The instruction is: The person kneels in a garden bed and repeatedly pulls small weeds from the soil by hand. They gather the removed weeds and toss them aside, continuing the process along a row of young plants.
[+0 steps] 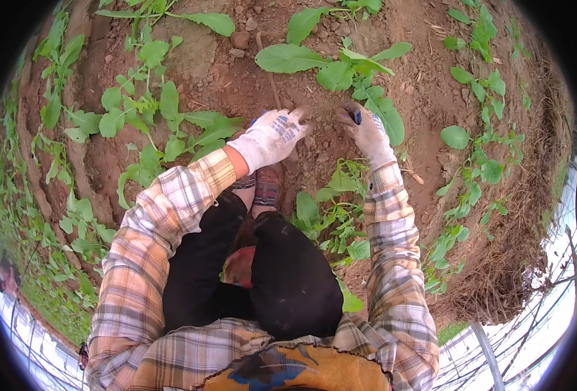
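Observation:
My left hand (279, 133), in a white knit work glove with blue print, is low over the bare soil (318, 139) in front of my feet. Its fingertips are curled and soil-stained; whatever is under them is hidden. A thin brown stick (270, 80) on the ground ends behind this hand. To the right, my right hand (365, 131) wears a matching glove with blue on the palm side. Its fingers are bent towards the thumb, and nothing plainly shows between them. A broad green leaf (387, 117) of a leafy plant (349, 68) lies right beside it.
Leafy plants (142, 112) grow at my left, with more (337, 215) between my right knee and forearm. Another row (479, 171) stands farther right, before a bank of dry roots (508, 269). My patterned shoes (268, 188) are on the soil below my left hand.

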A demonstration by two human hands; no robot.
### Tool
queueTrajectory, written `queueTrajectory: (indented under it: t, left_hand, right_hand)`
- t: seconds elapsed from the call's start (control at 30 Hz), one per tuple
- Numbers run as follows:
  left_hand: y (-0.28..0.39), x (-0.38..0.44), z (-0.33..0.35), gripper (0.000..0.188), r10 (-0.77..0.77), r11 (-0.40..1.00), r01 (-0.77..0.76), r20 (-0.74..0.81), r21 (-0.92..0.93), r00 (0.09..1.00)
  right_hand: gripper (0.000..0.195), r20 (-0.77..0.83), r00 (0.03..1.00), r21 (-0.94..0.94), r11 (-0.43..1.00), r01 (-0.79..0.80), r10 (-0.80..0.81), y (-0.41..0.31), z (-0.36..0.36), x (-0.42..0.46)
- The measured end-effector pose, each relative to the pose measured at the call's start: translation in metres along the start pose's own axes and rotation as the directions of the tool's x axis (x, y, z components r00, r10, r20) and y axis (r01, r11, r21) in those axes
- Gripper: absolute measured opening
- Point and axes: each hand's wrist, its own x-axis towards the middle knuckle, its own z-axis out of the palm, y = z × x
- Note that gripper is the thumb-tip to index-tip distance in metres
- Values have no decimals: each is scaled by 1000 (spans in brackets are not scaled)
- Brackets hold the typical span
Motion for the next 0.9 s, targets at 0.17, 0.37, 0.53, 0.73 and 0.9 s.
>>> queueTrajectory:
  t: [0.17,0.37,0.53,0.73,0.9]
  left_hand:
    - [-9,52,-11,48,7,987,30,-225,158,974]
    - [-25,86,-31,57,-40,988,73,-233,133,972]
    - [-39,92,-40,69,-52,998,59,-183,35,982]
    - [-42,96,-43,61,-72,996,60,-193,-66,979]
    - [-44,96,-44,58,-60,991,31,-230,-128,971]
  right_hand:
    - [51,-72,994,-72,994,-88,82,-17,13,15]
    - [57,-470,866,-457,886,-73,-172,-33,22,16]
    - [42,-416,891,-475,879,-44,-180,-34,21,23]
    - [38,-429,903,-107,994,-14,-34,-18,24,44]
    - [47,-215,973,874,461,153,84,1,21,56]
